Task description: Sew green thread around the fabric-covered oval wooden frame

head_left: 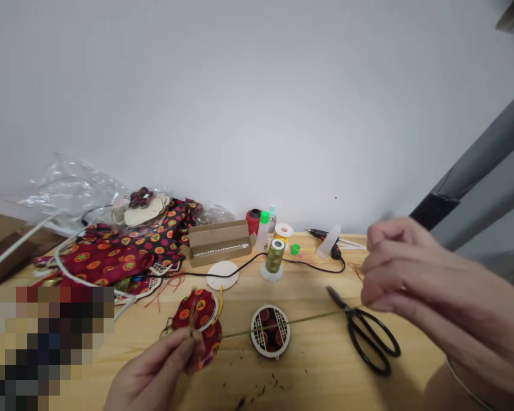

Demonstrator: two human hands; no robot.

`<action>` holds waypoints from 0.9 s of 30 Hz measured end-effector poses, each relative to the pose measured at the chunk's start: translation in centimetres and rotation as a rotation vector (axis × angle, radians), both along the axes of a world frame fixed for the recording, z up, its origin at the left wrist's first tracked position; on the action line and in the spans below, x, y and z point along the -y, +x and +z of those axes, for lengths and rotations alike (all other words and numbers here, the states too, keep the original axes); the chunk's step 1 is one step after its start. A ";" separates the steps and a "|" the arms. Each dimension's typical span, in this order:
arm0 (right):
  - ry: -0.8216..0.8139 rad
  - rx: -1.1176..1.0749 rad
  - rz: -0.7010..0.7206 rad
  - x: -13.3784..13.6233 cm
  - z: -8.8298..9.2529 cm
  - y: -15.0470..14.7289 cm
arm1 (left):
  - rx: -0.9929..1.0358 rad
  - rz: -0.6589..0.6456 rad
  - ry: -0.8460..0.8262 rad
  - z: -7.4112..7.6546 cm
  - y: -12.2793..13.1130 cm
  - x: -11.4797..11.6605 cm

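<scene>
Two hands pinching: left hand [152, 371] on red patterned pouch [205, 308], right hand [420, 274] on taut green thread [291, 322]

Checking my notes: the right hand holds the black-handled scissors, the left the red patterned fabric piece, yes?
No: the head view shows the black-handled scissors on the table, not in the right hand, which pinches a green thread. The left hand does hold the fabric.
</scene>
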State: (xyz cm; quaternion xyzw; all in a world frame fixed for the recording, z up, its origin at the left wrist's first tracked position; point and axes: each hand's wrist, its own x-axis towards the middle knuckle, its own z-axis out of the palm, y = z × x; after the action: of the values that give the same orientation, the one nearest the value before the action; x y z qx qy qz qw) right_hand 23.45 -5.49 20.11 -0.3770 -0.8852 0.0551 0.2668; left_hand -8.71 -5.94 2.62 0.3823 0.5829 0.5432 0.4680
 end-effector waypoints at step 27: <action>-0.399 -0.282 -0.105 -0.4 -15.4 -5.8 | -1.096 -0.322 0.790 1.8 4.7 -1.7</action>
State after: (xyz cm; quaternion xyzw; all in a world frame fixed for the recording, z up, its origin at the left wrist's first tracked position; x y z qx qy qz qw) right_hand 17.65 -5.12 4.74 -0.4561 -0.7901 0.2670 0.3106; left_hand -3.99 -4.22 4.44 0.8249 0.4299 0.3671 0.0067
